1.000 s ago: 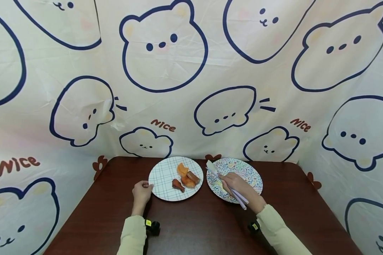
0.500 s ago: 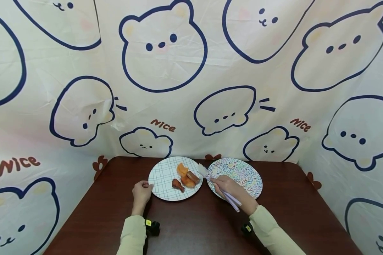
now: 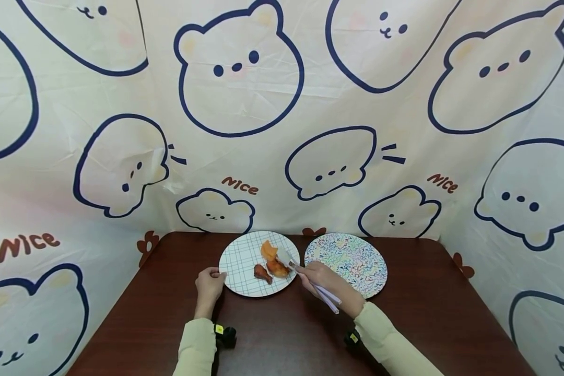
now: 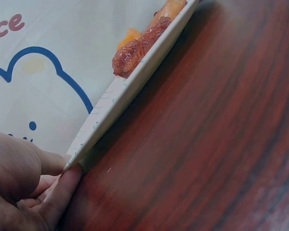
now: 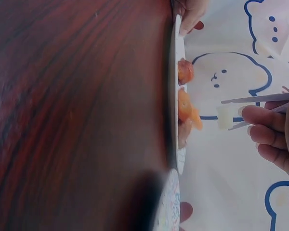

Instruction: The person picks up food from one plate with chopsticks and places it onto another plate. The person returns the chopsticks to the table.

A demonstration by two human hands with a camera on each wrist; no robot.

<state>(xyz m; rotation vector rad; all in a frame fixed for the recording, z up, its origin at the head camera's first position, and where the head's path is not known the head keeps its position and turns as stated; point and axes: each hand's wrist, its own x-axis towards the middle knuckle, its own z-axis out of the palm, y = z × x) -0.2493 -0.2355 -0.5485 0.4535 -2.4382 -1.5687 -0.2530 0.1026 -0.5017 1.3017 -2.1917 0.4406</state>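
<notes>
With thumb and fingers, my left hand [image 3: 209,286] pinches the left rim of a white plate with a grid pattern [image 3: 237,266]. A drumstick [image 3: 261,273], another browned chicken piece [image 3: 278,269] and an orange slice-like piece [image 3: 267,249] lie on that plate. My right hand [image 3: 324,281] grips a pair of lavender chopsticks [image 3: 328,298]. Between their tips is a pale whitish block [image 5: 225,117], held above the plate's right part. The block overlaps the brown sausage-like piece [image 5: 184,134] in the head view; the right wrist view shows that piece beside the chicken.
To the right stands a colourful speckled plate [image 3: 352,256], partly behind my right hand and close to the grid plate. Both plates are near the far edge of the dark brown table [image 3: 282,339]. A cartoon-printed cloth [image 3: 272,156] hangs behind and at the sides.
My right hand has moved left with the chopsticks and the pale block, from over the speckled plate to over the grid plate. My left hand has stayed on the rim.
</notes>
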